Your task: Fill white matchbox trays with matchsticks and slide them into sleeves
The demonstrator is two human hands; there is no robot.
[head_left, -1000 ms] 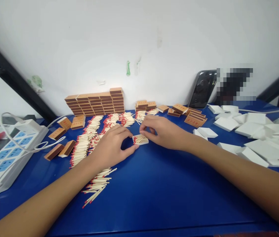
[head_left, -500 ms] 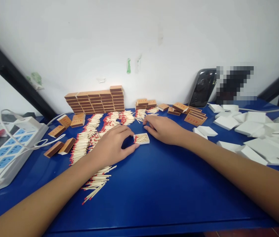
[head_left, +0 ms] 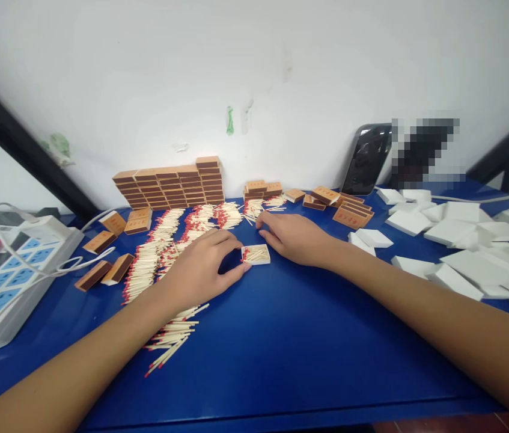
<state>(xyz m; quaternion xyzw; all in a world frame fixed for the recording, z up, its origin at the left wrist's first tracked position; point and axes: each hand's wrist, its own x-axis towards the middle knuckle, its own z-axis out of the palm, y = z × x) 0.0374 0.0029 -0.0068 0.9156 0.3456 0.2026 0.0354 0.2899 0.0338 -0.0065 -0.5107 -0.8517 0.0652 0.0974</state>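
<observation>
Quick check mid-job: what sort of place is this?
Probably an indoor workbench, perhaps in a workshop: a blue tabletop with stacked matchboxes, loose matches, and a power strip at the left.

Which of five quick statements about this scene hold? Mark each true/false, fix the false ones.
1. The left hand has its thumb and finger at one end of a small white rectangular tray. True.
2. The tray is empty. False: red-tipped wooden matches lie inside.
3. Both hands grip the tray. False: the right hand is beside it.
4. Brown-and-orange rectangular matchboxes are stacked by the white wall. True.
5. The stack is built of loose matches. False: it is matchboxes.
</observation>
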